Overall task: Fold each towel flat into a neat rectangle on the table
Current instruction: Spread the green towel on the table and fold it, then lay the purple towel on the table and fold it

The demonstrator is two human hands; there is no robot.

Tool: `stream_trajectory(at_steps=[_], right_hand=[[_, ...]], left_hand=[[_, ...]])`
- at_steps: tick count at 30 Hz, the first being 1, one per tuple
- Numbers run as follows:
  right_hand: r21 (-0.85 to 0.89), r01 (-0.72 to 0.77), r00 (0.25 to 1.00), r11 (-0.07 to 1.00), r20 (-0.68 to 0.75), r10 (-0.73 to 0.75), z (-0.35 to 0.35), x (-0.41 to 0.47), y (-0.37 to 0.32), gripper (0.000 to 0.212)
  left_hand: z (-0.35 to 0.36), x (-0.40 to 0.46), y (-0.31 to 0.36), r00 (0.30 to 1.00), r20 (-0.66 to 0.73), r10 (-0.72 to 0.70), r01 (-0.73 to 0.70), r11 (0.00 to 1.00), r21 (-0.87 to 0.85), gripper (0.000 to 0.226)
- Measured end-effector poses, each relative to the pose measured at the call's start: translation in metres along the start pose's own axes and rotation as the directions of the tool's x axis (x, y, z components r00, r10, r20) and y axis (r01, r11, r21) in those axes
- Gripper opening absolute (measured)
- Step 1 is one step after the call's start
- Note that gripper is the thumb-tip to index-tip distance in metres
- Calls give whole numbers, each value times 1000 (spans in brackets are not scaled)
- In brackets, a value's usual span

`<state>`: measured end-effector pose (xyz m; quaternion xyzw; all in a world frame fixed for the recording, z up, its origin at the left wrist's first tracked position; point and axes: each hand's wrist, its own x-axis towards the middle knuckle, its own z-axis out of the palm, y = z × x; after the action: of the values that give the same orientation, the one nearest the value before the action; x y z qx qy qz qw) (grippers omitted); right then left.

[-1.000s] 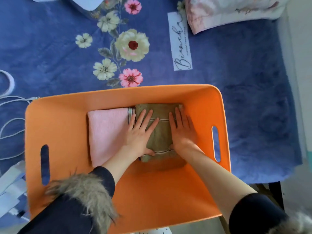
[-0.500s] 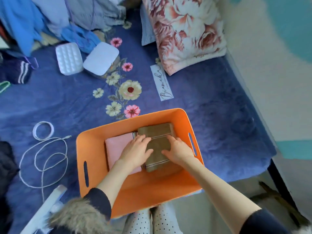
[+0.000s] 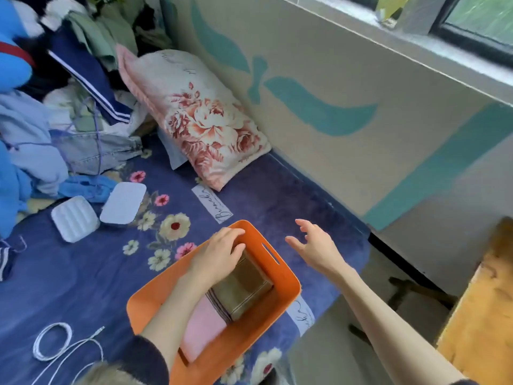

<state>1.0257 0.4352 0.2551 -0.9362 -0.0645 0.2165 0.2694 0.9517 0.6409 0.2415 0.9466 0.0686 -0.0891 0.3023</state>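
**Two folded towels lying inside the orange basket**

Two towels are lying side by side in the orange basket (image 3: 280, 276), both folded into rectangles. The olive-brown towel (image 3: 241, 291) is sitting in the half of the basket toward 1 o'clock, and the pink towel (image 3: 204, 329) is touching it on the 7 o'clock side. A striped edge of the brown towel is showing where the two are meeting.

The left hand (image 3: 219, 252) is resting at the far end of the brown towel, at the basket's 11 o'clock corner. Its fingers are bending downward and lying together against the towel; I cannot tell if they are really gripping it. The right hand (image 3: 315, 245) is hanging in the air outside the basket, at 3 o'clock from the left hand, with fingers spread apart and lightly curved, holding nothing.

The basket is standing on a dark blue floral blanket (image 3: 83, 276). At 9 o'clock from the basket two white cases (image 3: 75, 218) are lying near each other, and at 8 o'clock a white cable (image 3: 52, 343) is coiling. A floral pillow (image 3: 200, 120) is leaning at 12 o'clock beside the wall, with a pile of clothes (image 3: 41, 120) at 10 o'clock.
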Motion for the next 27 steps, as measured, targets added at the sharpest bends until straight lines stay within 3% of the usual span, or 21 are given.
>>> stream_trajectory(at_steps=[7, 13, 20, 27], right_hand=[[126, -226, 944, 966, -214, 249, -39, -100, 63, 61], [219, -387, 811, 896, -382, 444, -61, -208, 119, 58], [393, -596, 525, 700, -469, 710, -28, -393, 174, 59], [576, -700, 164, 422, -446, 880, 62, -594, 182, 58]], left_hand=[[16, 1, 83, 931, 173, 321, -335, 940, 58, 39], [66, -29, 179, 743, 310, 593, -641, 764, 76, 42], [148, -135, 281, 377, 498, 781, -906, 423, 21, 44], [214, -305, 320, -35, 552, 833, -983, 72, -171, 42]])
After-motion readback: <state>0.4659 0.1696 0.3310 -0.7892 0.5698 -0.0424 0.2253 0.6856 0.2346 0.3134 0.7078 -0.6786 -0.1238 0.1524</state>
